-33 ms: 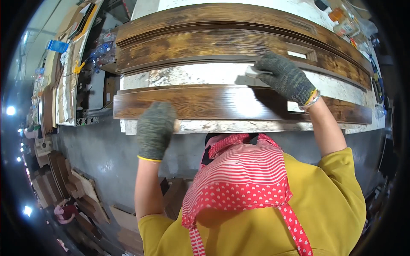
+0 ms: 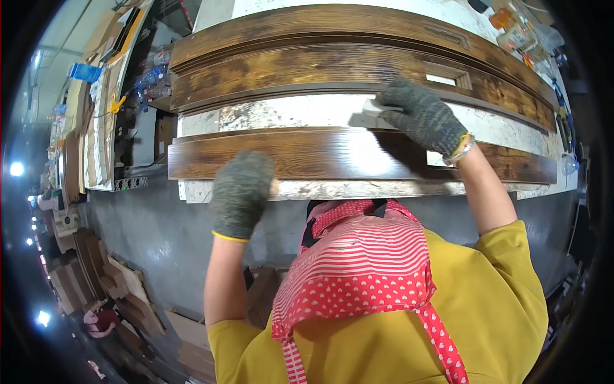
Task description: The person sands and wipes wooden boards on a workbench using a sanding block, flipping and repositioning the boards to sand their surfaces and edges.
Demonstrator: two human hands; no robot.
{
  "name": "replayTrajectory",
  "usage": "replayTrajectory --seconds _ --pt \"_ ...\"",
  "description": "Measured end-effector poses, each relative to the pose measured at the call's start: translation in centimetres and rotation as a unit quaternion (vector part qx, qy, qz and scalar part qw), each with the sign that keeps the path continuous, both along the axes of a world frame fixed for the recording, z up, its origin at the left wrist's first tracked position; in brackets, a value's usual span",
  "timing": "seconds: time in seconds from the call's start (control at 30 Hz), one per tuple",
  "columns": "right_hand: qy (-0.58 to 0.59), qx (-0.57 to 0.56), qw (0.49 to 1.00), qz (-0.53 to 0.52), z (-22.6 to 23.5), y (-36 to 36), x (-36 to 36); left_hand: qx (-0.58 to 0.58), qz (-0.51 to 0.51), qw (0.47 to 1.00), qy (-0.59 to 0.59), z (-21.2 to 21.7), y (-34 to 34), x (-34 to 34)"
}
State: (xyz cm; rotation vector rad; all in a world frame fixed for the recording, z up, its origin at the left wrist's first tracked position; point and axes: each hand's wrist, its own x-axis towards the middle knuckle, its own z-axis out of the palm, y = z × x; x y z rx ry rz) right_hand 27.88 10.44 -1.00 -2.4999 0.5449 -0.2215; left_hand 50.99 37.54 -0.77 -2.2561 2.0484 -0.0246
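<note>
A long dark-stained wooden board (image 2: 332, 157) lies along the front of a pale, stained worktable (image 2: 281, 115). My left hand (image 2: 242, 192), in a grey knit glove, clasps the board's front edge near its left part. My right hand (image 2: 419, 115), gloved the same way, presses a small pale pad (image 2: 373, 110) against the board's far edge. Two more brown boards (image 2: 320, 70) lie further back; the nearer of them has a small rectangular cut-out (image 2: 448, 78). A yellow shirt and a red patterned apron fill the lower part of the view.
Bottles and jars (image 2: 511, 32) stand at the table's far right corner. A cluttered bench with a yellow clamp (image 2: 115, 102) runs along the left. Offcuts of wood (image 2: 115, 281) are stacked on the grey floor at lower left.
</note>
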Motion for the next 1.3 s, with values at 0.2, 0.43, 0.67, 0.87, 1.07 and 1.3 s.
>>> replayTrajectory --seconds 0.2,0.43,0.67,0.87,1.07,1.3 --pt "-0.156 -0.012 0.983 0.096 -3.9 -0.1 1.3 0.199 0.119 0.971 0.049 0.0 -6.9 -6.2" --pt "-0.057 -0.012 0.984 0.166 -3.2 -3.0 -4.6 -0.002 0.082 0.995 0.063 -4.0 -4.0 -4.3" --pt "0.018 0.020 0.995 0.095 -1.3 -9.0 -16.0 0.120 0.074 0.990 -0.011 -1.9 -5.2 -5.6" --pt "-0.083 -0.019 0.991 0.106 -4.0 -8.0 -12.7 0.124 0.174 0.977 0.026 0.0 -7.9 -7.6" --pt "0.080 -0.011 0.988 0.130 -1.9 -9.0 -15.2 0.061 0.100 0.993 -0.011 0.3 -11.4 -14.1" --pt "0.140 0.002 0.986 0.085 -0.4 -15.8 -26.7 -0.011 0.052 0.995 0.084 1.6 -16.5 -24.4"
